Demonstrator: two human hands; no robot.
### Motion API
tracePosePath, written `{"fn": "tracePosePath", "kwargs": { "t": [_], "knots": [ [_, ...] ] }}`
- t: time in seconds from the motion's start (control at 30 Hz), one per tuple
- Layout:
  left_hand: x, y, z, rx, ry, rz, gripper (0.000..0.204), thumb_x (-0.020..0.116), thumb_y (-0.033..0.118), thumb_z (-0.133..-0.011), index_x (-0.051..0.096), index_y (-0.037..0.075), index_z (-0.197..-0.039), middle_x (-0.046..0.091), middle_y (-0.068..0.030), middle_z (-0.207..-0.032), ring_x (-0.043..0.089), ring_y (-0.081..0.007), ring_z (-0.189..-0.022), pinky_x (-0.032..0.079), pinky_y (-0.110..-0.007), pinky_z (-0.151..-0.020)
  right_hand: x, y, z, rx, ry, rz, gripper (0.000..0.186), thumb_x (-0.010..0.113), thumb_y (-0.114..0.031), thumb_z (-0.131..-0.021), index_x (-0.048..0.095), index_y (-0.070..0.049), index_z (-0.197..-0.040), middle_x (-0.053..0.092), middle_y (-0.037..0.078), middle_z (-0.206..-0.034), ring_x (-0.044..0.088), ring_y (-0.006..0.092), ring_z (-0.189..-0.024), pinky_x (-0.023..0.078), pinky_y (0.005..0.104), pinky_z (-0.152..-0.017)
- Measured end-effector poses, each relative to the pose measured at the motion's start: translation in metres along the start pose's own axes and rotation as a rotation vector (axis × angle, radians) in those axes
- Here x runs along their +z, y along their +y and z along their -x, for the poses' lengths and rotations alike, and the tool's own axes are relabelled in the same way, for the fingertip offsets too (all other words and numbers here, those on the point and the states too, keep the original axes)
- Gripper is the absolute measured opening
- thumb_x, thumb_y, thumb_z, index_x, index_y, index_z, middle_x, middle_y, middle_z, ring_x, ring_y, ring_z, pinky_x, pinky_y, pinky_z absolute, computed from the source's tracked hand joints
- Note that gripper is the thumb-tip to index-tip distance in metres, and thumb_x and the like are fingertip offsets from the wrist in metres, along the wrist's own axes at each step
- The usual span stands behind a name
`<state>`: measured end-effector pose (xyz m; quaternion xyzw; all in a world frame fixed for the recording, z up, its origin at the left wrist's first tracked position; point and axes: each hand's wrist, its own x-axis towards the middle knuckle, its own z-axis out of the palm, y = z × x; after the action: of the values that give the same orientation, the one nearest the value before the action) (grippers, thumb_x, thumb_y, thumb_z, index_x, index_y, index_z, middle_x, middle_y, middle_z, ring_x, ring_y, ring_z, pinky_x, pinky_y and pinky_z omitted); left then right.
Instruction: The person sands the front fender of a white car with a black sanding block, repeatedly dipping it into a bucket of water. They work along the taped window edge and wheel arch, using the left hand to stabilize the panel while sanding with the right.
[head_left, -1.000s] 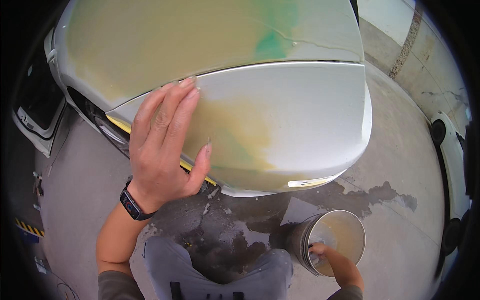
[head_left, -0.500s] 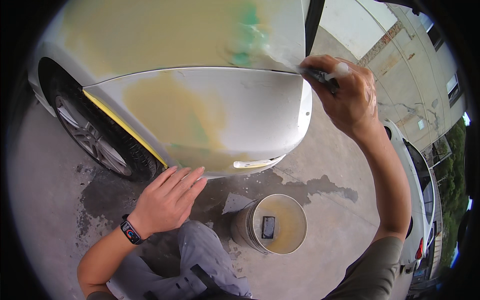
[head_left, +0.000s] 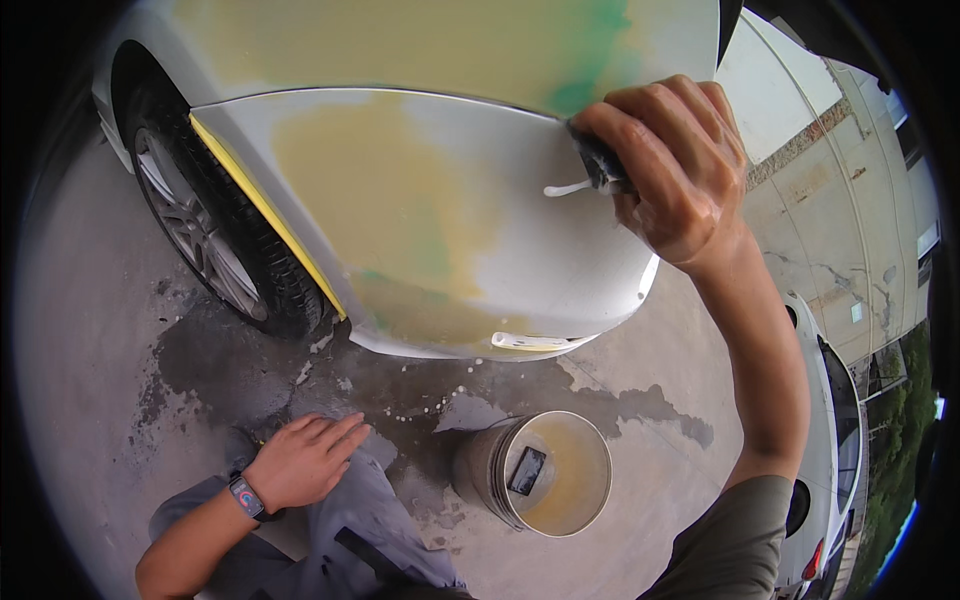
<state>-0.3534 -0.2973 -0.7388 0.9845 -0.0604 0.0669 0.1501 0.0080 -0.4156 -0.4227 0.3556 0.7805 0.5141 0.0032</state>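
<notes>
Grips a dark, suds-wet pad in the right hand, upper right of the frame, over the silver car bumper. Holds the left hand well apart, empty, fingers extended, lower left, over grey trousers.

Dark, white-streaked pad at upper right of silver-and-tan bumper

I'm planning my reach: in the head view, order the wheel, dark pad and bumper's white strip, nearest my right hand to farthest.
From the right hand:
1. Dark pad: held in it.
2. White strip: low on the bumper.
3. Wheel: far left.
</notes>
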Motion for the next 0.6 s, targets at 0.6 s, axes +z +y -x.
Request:
{"fn": "tracePosePath", "kwargs": {
  "t": [0.6],
  "knots": [
    [0.014,-0.044,0.033,-0.111,-0.134,0.283,0.059,0.069,0.031,-0.095,0.054,0.004,-0.145,0.059,-0.0128,-0.148,0.063,-0.0319,-0.123,0.044,-0.045,-0.112,0.079,-0.039,-0.106,-0.019,0.056,-0.072,0.039,0.075,-0.015,-0.062,0.072,0.001,-0.098,0.065,0.012,-0.084,0.065,0.0281,-0.075,0.05,0.0375,-0.067]
  ]
}}
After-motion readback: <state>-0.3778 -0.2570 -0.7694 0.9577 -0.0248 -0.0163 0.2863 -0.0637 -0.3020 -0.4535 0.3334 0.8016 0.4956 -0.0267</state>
